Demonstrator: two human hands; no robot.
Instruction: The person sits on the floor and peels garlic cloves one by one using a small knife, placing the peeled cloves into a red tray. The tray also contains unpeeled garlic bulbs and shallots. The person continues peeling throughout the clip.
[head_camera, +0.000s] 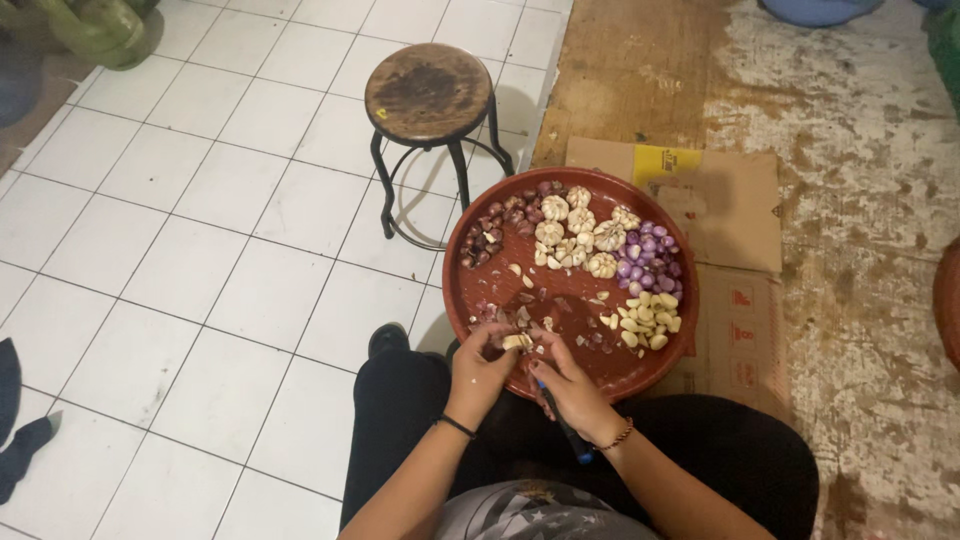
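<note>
nearest, left hand has its fingers pinched shut on a garlic clove over the near rim of the red tray, right hand gripping a knife w/ blade up by the clove, prob so skins drop in the tray. further in: peeled cloves at right, purple shallots, whole garlic bulbs mid, unpeeled shallots left, sorted by kind. beyond, a stool on white tile and cardboard under the tray; nothing blocks the hands.

left hand pinching garlic clove | right hand gripping knife (blue handle) | red tray
</note>
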